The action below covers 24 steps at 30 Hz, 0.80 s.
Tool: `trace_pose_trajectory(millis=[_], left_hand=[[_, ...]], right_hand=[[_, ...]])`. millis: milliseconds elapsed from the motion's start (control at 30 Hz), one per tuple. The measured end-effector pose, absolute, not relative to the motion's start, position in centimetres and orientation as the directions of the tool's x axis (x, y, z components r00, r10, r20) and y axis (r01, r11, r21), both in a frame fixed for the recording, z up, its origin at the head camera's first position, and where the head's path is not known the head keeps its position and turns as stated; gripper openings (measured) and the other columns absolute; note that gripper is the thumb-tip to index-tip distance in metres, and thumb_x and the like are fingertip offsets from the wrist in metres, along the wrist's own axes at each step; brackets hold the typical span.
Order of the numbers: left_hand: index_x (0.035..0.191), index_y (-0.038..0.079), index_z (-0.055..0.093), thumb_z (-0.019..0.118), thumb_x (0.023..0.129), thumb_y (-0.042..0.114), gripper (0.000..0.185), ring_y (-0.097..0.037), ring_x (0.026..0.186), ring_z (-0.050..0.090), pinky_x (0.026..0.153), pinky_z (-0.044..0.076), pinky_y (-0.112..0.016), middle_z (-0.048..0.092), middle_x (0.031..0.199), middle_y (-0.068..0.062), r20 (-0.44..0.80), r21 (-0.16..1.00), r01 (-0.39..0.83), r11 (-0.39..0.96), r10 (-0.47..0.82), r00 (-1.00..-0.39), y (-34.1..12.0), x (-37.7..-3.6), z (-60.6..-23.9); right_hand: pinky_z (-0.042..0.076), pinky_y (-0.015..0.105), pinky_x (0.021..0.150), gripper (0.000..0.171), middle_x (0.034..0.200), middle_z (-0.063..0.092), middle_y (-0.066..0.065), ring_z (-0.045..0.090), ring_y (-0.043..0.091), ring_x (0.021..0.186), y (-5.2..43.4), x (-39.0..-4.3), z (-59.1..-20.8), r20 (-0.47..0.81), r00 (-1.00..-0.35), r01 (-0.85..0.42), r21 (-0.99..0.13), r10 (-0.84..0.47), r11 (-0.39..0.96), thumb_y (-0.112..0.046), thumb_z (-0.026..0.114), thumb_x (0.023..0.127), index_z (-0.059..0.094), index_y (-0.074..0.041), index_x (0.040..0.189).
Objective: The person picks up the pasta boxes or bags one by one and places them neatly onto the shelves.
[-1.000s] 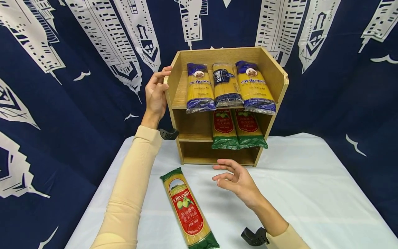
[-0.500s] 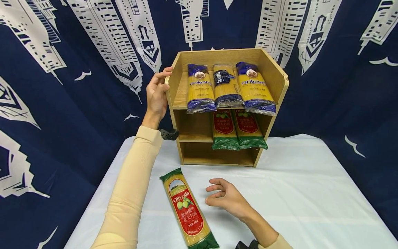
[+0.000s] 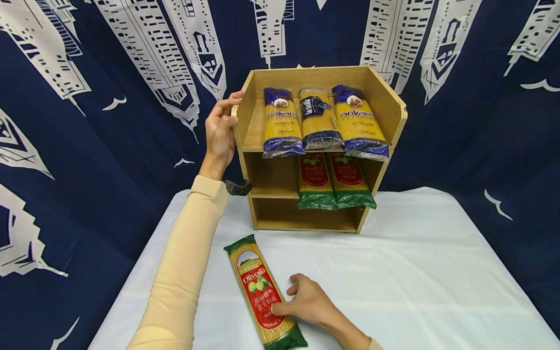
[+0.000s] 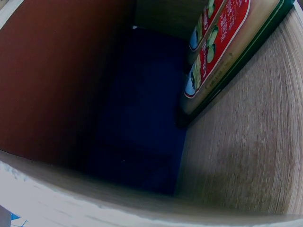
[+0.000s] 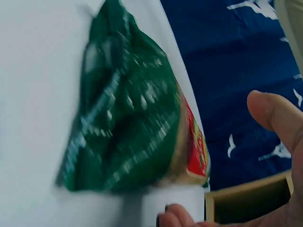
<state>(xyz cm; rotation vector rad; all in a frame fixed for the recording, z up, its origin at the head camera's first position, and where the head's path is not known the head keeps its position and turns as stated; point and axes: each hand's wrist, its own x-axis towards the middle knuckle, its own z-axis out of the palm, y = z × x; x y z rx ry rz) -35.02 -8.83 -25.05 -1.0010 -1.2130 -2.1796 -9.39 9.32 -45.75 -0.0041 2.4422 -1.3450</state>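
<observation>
**Right hand closing on the loose Olivoila spaghetti pack**

Step in hand, as I read it: pickup of the Olivoila spaghetti pack (image 3: 264, 294) lying flat on the white tablecloth (image 3: 415, 272), in front of the wooden shelf unit (image 3: 385, 104), green end toward the camera.

- Right hand (image 3: 306, 301): fingers curled, thumb laid on the red label, other fingers at the pack's right edge. Grip is forming; pack not lifted. Right wrist view shows the thumb (image 5: 277, 116) above the pack's green end (image 5: 128, 127), blurred.
- Left hand (image 3: 220, 129): fingers wrapped round the front edge of the shelf unit's left side wall, bracing it.
- Top shelf: two Ankara packs (image 3: 281, 121) with a La Sirena pack (image 3: 319, 119) between them, all overhanging the front.
- Middle shelf: two more Olivoila packs (image 3: 332, 180) side by side on the right half; left half free. Left wrist view looks into that bay, packs (image 4: 222, 52) against one side.
- Bottom shelf: nothing visible in it.

Next move, my judgement: close fully round the pack, lift it level, rotate it in line with the shelf depth. Long thin pack, held off centre toward the near end, so the far end may sag.
</observation>
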Motion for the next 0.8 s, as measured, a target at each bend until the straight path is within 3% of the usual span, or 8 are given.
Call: trace_pose_trajectory(millis=[133, 367, 800], left_hand=[[0.102, 0.006, 0.070, 0.052, 0.077, 0.005, 0.031, -0.030, 0.132, 0.050, 0.110, 0.037, -0.035, 0.062, 0.128, -0.017, 0.771, 0.532, 0.677, -0.509, -0.039, -0.636, -8.8, -35.1, -25.1], [0.102, 0.006, 0.071, 0.052, 0.077, 0.005, 0.031, -0.030, 0.132, 0.050, 0.110, 0.038, -0.035, 0.062, 0.128, -0.017, 0.765, 0.536, 0.672, -0.511, -0.042, -0.642, -8.9, -35.2, -25.0], [0.103, 0.009, 0.071, 0.052, 0.077, 0.006, 0.032, -0.030, 0.133, 0.050, 0.110, 0.038, -0.036, 0.063, 0.127, -0.014, 0.765, 0.543, 0.669, -0.508, -0.029, -0.643, -8.9, -35.3, -25.0]], right_hand=[[0.050, 0.040, 0.066, 0.092, 0.088, 0.060, 0.007, 0.057, 0.021, 0.079, 7.9, -8.8, -45.9, -0.278, -0.948, 0.129, -0.779, -0.153, 0.614, -0.043, 0.091, 0.063, 0.053, 0.013, 0.125], [0.046, 0.039, 0.056, 0.069, 0.077, 0.051, 0.005, 0.051, 0.021, 0.071, 6.1, -8.2, -46.4, -0.190, -0.971, 0.037, -0.727, -0.148, 0.686, -0.040, 0.093, 0.053, 0.057, 0.002, 0.094], [0.042, 0.042, 0.050, 0.062, 0.072, 0.047, 0.005, 0.048, 0.021, 0.062, 5.1, -8.1, -46.9, -0.128, -0.980, -0.050, -0.589, -0.154, 0.807, -0.039, 0.092, 0.050, 0.057, 0.000, 0.085]])
